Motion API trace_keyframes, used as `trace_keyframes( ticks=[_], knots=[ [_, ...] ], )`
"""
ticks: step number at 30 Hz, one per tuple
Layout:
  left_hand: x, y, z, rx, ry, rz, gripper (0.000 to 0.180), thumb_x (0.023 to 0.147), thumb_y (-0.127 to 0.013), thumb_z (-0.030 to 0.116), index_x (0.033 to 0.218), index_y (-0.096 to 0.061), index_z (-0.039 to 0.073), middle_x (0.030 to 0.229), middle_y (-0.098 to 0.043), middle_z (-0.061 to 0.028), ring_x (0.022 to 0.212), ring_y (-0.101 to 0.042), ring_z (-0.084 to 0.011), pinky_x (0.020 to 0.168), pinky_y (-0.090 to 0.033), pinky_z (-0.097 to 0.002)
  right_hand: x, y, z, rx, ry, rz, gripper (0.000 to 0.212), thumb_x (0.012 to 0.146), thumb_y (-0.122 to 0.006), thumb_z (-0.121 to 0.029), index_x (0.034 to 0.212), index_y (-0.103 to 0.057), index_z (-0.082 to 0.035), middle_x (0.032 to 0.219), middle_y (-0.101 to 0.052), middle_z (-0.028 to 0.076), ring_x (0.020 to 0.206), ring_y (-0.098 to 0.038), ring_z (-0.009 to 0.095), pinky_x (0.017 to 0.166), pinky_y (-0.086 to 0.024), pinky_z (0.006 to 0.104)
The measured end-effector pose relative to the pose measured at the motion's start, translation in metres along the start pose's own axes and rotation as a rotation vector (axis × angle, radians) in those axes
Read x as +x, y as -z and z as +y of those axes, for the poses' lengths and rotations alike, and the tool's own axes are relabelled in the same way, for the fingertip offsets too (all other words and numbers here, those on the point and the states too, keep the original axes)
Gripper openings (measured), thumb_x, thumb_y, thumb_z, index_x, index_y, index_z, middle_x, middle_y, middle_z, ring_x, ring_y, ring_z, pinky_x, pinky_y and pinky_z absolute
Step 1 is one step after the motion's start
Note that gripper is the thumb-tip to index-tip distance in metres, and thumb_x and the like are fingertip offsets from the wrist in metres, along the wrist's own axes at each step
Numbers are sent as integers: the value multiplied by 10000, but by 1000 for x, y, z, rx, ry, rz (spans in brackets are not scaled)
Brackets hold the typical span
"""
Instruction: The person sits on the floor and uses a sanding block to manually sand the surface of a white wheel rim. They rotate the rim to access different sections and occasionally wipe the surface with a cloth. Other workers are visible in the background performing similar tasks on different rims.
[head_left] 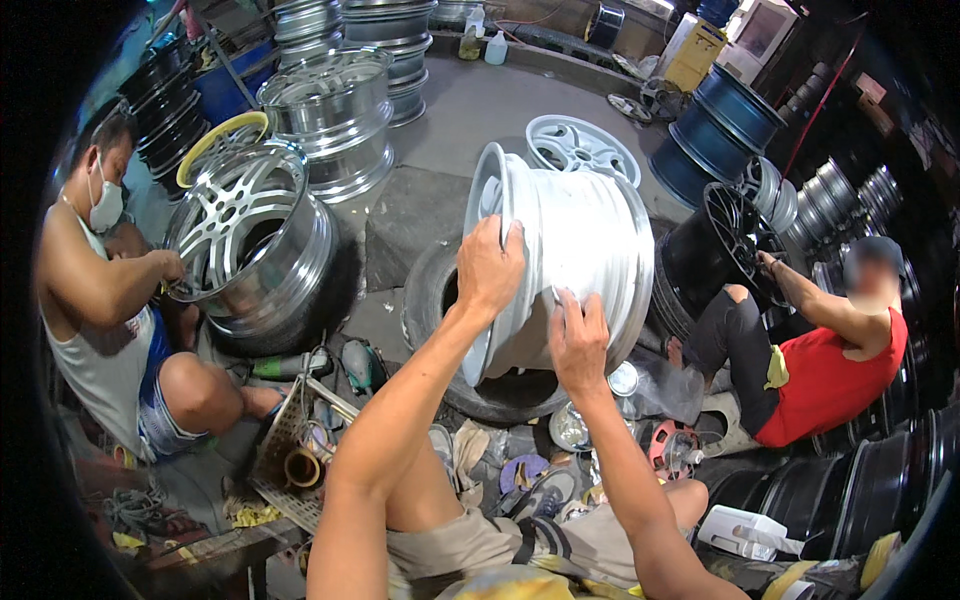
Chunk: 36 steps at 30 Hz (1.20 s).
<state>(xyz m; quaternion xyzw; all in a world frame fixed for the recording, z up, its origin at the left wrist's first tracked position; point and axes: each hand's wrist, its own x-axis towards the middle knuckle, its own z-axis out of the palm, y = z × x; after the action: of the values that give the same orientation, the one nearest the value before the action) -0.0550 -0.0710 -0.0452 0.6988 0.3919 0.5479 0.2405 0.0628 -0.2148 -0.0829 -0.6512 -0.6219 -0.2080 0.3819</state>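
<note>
Two hands on white rim (570, 250), tilted on tyre (440, 300): left hand (490, 268) grips front lip, right hand (577, 343) presses barrel, fingers closed around something unclear. Surface uniformly white; remaining work indeterminate.

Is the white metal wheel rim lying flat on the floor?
No, the white metal wheel rim stands on edge in a black rubber tyre, steadied by both hands.

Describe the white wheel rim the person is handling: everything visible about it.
The white wheel rim is a wide, glossy barrel, apparently painted metal, with stepped ridges around it. It stands tilted on a black tyre lying on the floor. The left hand grips its near lip; the right hand presses on the barrel. Its spoke face is not visible.
</note>
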Motion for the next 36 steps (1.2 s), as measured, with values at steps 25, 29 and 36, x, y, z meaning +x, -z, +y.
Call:
trace_keyframes(
  ticks=[25,29,36],
  knots=[
    [-5,-1,-4,20,-47,-40,319,1032,-582,197,822,-560,-43,709,-579,-249,636,-572,-421,622,-423,-489,13,-15,-6,45,-68,97,298,877,-652,59,1168,-674,-1,914,-527,187,827,-594,386,710,-501,475],
    [-3,-6,-5,37,-42,-22,320,1031,-585,196,818,-558,-40,711,-582,-249,627,-564,-416,620,-424,-485,9,-12,-6,44,-88,94,294,878,-654,52,1166,-674,-2,917,-532,198,821,-593,397,716,-496,485],
    [-6,2,4,21,42,-78,324,1006,-612,208,819,-558,-50,804,-629,-293,757,-619,-498,686,-447,-556,-8,-6,-5,34,-99,18,324,874,-672,31,1197,-652,18,928,-512,197,877,-588,399,786,-511,483]
  ],
)
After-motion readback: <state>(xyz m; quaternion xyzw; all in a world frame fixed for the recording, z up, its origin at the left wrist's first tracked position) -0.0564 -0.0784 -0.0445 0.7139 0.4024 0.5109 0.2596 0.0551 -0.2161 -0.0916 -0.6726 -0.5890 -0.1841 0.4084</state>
